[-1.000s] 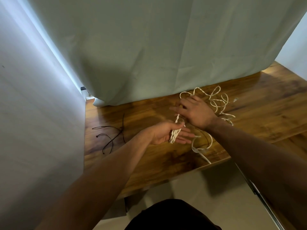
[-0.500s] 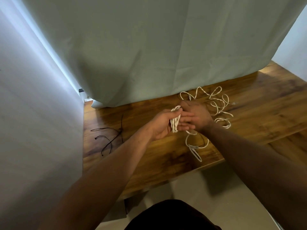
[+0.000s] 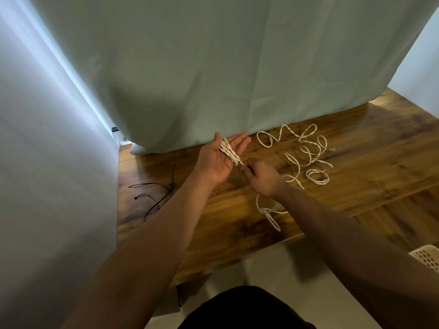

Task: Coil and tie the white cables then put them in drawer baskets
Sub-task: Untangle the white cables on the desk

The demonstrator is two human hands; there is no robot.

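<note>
Coiling under way: the left hand [image 3: 219, 160] lies flat, palm up, white cable [image 3: 230, 151] wound over it; the right hand [image 3: 262, 178] pinches the strand, slack loose on the wooden table [image 3: 213, 224]. Next, likely another wrap.

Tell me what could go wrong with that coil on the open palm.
1. The coil lies loose on the flat left hand with no finger round it; it may slide off or spring apart.
2. The right hand pinches the white cable beside the coil, and the slack on the table is looped and twisted; a pull may snag it.
3. The black ties lie to the left, beyond both hands; reaching for one may undo the turns.
</note>
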